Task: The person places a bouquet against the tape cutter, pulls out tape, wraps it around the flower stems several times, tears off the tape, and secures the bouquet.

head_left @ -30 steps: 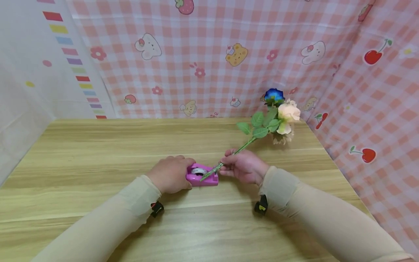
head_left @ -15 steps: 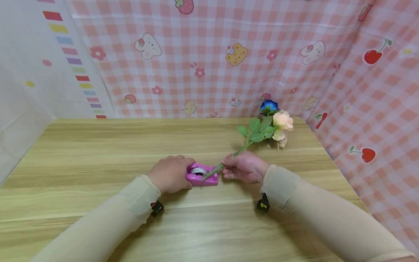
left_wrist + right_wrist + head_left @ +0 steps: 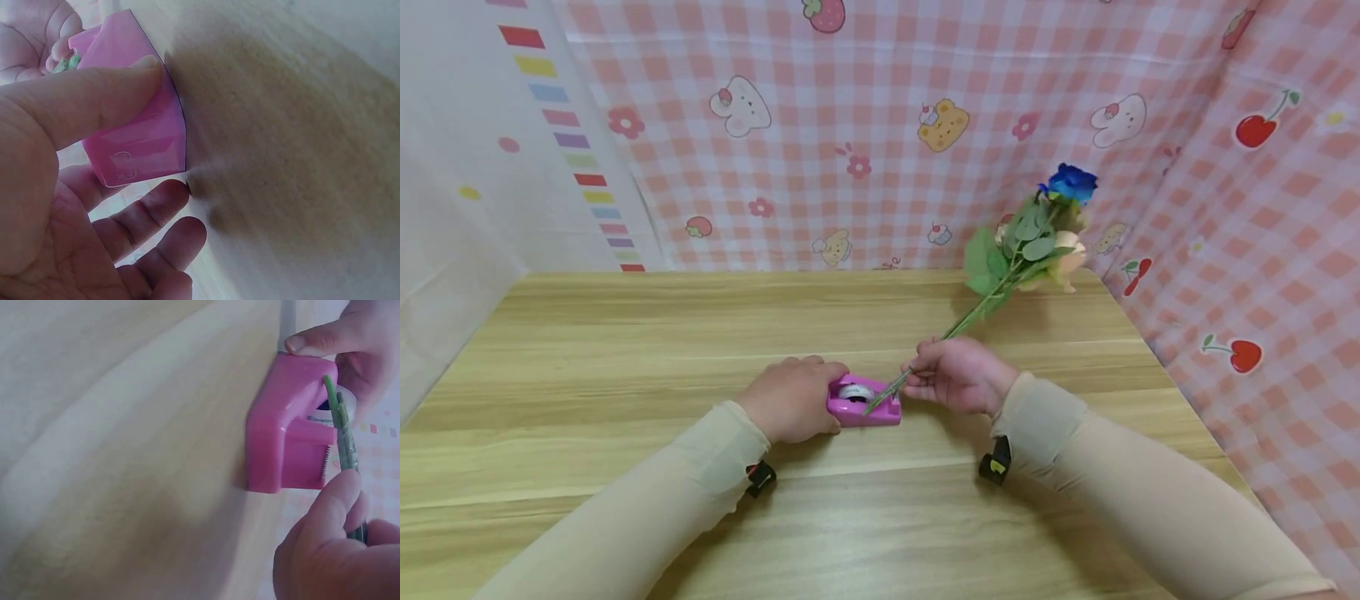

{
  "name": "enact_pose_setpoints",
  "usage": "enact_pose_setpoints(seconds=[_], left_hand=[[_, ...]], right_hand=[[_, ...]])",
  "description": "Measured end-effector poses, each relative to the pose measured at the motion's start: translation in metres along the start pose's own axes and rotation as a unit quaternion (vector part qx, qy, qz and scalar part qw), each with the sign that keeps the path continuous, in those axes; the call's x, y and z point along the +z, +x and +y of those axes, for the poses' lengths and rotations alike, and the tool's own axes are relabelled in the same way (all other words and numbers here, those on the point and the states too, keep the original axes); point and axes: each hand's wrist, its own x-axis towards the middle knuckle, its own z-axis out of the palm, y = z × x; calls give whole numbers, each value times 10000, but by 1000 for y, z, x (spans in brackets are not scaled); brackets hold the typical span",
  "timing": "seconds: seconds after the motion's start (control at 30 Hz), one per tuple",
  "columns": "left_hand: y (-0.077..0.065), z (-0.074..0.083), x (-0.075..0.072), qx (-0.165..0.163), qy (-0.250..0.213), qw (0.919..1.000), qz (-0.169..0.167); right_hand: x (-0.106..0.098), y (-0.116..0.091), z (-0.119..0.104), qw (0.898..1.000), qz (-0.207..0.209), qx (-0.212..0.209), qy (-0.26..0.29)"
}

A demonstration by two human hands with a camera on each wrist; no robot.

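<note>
My left hand (image 3: 792, 398) holds a pink tape dispenser (image 3: 865, 417) at its left end, thumb on the near side. In the left wrist view, the thumb presses along the dispenser's pink wall (image 3: 147, 134). A roll of clear tape (image 3: 855, 392) sits inside it. My right hand (image 3: 962, 377) pinches the green stems (image 3: 973, 315) of a small bunch of flowers near their lower end. A blue rose (image 3: 1072, 183) tops the bunch, with a peach rose (image 3: 1066, 260) below and green leaves. The stem ends (image 3: 337, 412) reach over the dispenser, past its toothed cutter (image 3: 325, 464).
The wooden table (image 3: 662, 333) spreads around both hands. Behind it hangs a pink checked cloth (image 3: 850, 100), with another checked cloth (image 3: 1300, 250) on the right and a white cloth (image 3: 452, 167) on the left.
The bunch has dipped slightly, then risen and turned in my right hand; the blue rose is now higher and farther right, the peach rose partly behind leaves. My left hand stays on the dispenser.
</note>
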Motion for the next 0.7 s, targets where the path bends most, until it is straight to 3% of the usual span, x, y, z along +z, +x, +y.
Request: enact_pose_setpoints(seconds=[0.7], left_hand=[[-1, 2, -2, -65, -10, 10000, -37]], right_hand=[[-1, 6, 14, 9987, 322, 407, 24]])
